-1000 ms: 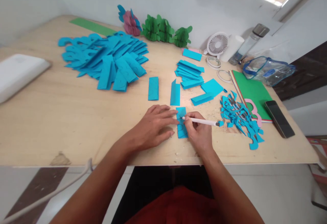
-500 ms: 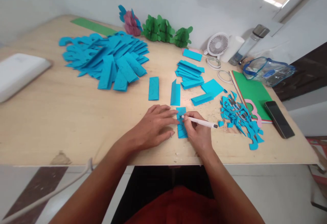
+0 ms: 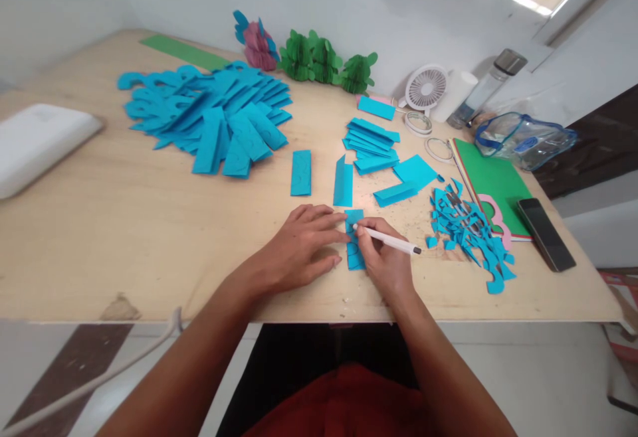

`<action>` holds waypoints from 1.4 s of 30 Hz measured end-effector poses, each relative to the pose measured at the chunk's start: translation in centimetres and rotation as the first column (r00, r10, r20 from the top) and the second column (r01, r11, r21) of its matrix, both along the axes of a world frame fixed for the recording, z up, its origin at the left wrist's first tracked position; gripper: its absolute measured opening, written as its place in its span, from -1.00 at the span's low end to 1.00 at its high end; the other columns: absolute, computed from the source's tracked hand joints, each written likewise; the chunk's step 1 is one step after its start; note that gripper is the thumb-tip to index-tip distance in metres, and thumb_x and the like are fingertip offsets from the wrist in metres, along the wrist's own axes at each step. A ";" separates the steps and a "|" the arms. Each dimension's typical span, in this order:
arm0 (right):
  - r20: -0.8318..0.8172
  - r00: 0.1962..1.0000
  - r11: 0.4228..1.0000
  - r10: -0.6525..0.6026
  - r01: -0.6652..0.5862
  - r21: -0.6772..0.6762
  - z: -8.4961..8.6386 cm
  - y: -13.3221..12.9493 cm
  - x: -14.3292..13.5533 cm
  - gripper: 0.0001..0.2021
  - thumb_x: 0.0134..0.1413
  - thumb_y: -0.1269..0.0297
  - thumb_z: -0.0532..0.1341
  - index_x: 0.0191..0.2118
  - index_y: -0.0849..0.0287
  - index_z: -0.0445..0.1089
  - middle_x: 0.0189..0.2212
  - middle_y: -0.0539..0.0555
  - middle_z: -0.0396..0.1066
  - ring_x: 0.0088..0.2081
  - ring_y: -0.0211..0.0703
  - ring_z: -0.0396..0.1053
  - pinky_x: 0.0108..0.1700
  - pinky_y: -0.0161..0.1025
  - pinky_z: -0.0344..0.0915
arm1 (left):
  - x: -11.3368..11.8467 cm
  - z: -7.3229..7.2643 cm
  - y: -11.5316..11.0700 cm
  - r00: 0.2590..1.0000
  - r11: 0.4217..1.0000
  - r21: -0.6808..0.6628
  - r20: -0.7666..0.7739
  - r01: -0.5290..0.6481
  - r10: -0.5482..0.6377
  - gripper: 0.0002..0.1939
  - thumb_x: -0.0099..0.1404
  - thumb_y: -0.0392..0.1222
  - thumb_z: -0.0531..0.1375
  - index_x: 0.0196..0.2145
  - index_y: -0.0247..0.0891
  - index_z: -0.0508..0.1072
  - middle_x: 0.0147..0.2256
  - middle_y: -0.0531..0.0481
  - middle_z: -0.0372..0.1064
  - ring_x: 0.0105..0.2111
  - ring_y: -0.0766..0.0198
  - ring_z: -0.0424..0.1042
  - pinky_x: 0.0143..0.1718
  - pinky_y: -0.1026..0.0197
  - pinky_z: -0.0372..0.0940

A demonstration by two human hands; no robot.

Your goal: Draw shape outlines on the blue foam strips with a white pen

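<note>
- Right hand [image 3: 386,251] is pinching one pen [image 3: 391,240] between thumb and fingers, its forearm reaching in from the lower right.
- Left hand [image 3: 309,244] is lying palm down, fingers spread, fingertips touching the left edge of one slip [image 3: 355,260]; its forearm is reaching in from the lower left.
- That slip, bearing dark curves, is lying on the table [image 3: 149,224] between both hands, under the pen's tip.
- Compared with half a second ago, the pen is slanting more, its dark end sitting lower; the left hand is keeping its place.
- One phone [image 3: 547,234] is lying at the right, with scraps [image 3: 468,224] too jumbled to count nearer the hands.
- Two more slips [image 3: 301,173] are lying just beyond the left hand, one partly unfolded.
- Farther off, one pile [image 3: 239,125] is spreading at the left, its pieces overlapping.
- Three green figures [image 3: 325,58] and one fan [image 3: 426,86] are standing by the wall.
</note>
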State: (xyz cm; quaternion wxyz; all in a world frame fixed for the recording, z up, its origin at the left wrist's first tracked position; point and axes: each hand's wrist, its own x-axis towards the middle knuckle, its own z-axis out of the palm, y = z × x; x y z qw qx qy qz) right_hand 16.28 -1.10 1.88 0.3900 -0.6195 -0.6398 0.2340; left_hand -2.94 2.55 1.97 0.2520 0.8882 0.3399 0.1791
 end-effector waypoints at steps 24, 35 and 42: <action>0.035 0.998 0.998 0.042 -0.044 0.048 -0.2 0.2 0.1 -0.84 0.20 0.29 0.15 -0.23 0.05 0.50 -0.26 0.06 0.58 -0.20 -0.06 0.51 -0.09 -0.11 0.39 | 0.0 0.0 -0.1 1.000 1.000 -0.003 0.000 -0.002 0.002 -0.60 0.29 -0.16 0.15 0.08 -0.08 0.45 0.24 -0.07 0.24 0.27 -0.06 0.10 0.26 -0.23 -0.01; 0.000 0.998 0.993 0.055 -0.054 0.106 -0.4 0.2 0.1 -0.84 0.18 0.30 0.18 -0.24 0.06 0.54 -0.22 0.07 0.60 -0.16 -0.06 0.54 -0.04 -0.08 0.41 | 0.0 0.1 -0.1 1.000 1.000 0.005 0.000 -0.007 0.007 -0.61 0.29 -0.16 0.15 0.08 -0.07 0.45 0.24 -0.04 0.25 0.26 -0.04 0.12 0.26 -0.19 -0.01; -0.015 0.998 0.992 0.065 -0.063 0.112 -0.3 0.2 0.0 -0.84 0.19 0.30 0.19 -0.26 0.03 0.55 -0.21 0.06 0.61 -0.15 -0.05 0.55 -0.03 -0.06 0.42 | 0.1 0.0 0.0 1.000 1.000 0.005 0.005 -0.004 0.004 -0.61 0.29 -0.16 0.15 0.07 -0.08 0.45 0.24 -0.05 0.25 0.26 -0.04 0.12 0.26 -0.20 -0.01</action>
